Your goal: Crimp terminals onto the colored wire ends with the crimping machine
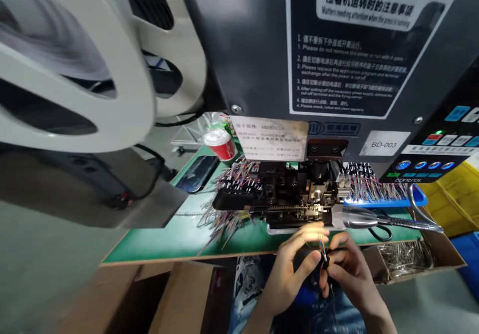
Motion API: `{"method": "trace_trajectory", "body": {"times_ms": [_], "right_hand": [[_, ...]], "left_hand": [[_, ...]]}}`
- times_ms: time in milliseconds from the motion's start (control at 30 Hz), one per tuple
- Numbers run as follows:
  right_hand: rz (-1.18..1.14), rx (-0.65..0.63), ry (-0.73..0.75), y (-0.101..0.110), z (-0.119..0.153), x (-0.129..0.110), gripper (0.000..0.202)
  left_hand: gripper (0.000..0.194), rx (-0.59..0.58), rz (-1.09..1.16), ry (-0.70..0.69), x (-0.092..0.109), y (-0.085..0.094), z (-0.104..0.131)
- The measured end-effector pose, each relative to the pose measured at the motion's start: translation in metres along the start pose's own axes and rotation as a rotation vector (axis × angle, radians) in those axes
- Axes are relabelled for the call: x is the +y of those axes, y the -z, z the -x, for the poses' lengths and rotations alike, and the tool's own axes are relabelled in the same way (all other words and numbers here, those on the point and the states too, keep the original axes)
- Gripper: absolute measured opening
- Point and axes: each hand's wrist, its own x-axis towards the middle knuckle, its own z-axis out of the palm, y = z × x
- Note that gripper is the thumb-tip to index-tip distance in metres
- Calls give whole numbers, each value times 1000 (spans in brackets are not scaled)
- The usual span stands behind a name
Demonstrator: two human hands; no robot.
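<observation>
Going totally bare on the left hand and right hand, with slim, tapering fingers, rounded thumbs and uncovered wrists. Same deal with both forearms, bare all the way down to the near edge. Wearing blue denim on the near side by the look of it, kinda faded and mottled. Paler over on the left, with dark marks on the cloth, maybe a print, maybe just wear, honestly can't tell.

warm glow on fingers, blurry left edge
</observation>
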Motion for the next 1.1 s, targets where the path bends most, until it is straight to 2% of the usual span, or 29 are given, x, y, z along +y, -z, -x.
{"method": "trace_trajectory", "body": {"times_ms": [200,433,533,667,767,900,1100], "right_hand": [[7,52,-14,4,-2,3,38],[64,138,-39,4,-6,12,44],[54,79,-65,8,-8,16,45],[15,-65,-119,14,-12,26,34],[-4,-55,-135,16,-16,34,27],[-9,-3,-137,12,-20,37,29],[70,27,-137,0,-20,27,31]], "left_hand": [[32,57,160,83,-12,-2,0],[35,244,257,257,-9,-2,7],[37,243,294,316,-16,-3,6],[43,145,365,390,-30,-2,9],[37,160,287,291,-30,5,13],[28,169,96,133,-19,13,13],[26,200,65,74,-18,10,7]]}}
